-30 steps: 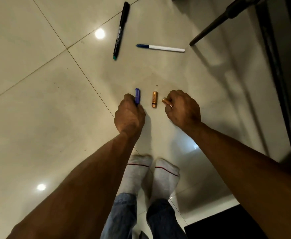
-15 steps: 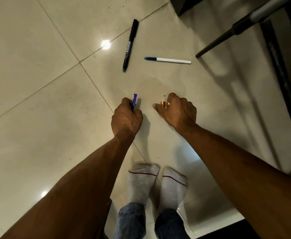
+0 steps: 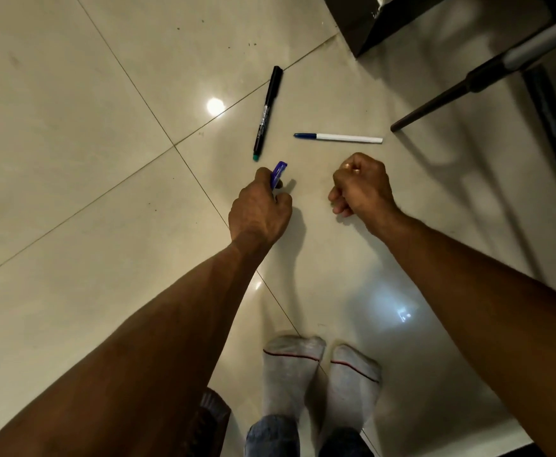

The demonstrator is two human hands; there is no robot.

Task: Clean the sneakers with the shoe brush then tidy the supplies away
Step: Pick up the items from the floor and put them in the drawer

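- The left hand (image 3: 259, 209) was curled round a small blue object (image 3: 278, 174), which stuck up out of the fist toward the black marker (image 3: 266, 114).
- The right hand (image 3: 360, 186) was closed into a fist, and a glint of copper-coloured metal (image 3: 352, 169) showed between its curled fingers; what that piece was could not be told.
- Neither sneakers nor a shoe brush showed anywhere in the head view, so their place relative to the hands could not be told.
- The black marker lay on the tiled floor (image 3: 72, 159) just beyond the left hand, and a white pen with a blue cap (image 3: 337, 137) lay just beyond the right hand.
- Two feet in white socks (image 3: 289, 371) stood below the hands, near the lower edge.
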